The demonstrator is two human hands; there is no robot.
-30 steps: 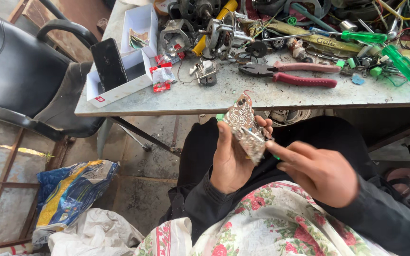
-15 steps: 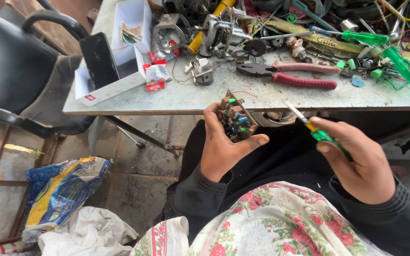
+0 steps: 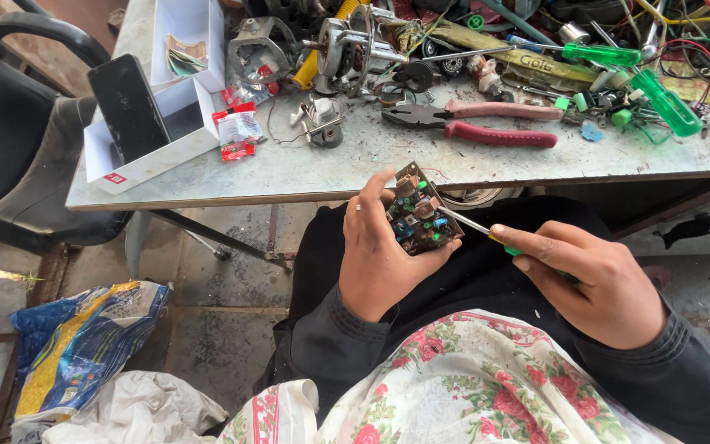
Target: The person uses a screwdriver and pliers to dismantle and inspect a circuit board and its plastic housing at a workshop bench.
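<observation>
My left hand [image 3: 380, 255] grips a small brown circuit board [image 3: 417, 215] studded with coloured components, component side up, just below the table edge. My right hand [image 3: 592, 279] holds a thin screwdriver [image 3: 472, 224] with a green handle; its metal tip touches the right side of the board. Both hands hover over my lap, above dark clothing and a floral cloth [image 3: 470, 386].
A grey worktable [image 3: 289, 168] carries red-handled pliers [image 3: 486, 123], green screwdrivers [image 3: 655, 94], motor parts [image 3: 347, 45], a white box [image 3: 158, 140] with a black phone [image 3: 129, 107], and tangled wires. A black chair [image 3: 18, 148] stands left. Bags [image 3: 84, 345] lie on the floor.
The board was turned from its shiny underside to its component side. My right hand drew away to the right, then came back so the screwdriver tip meets the board.
</observation>
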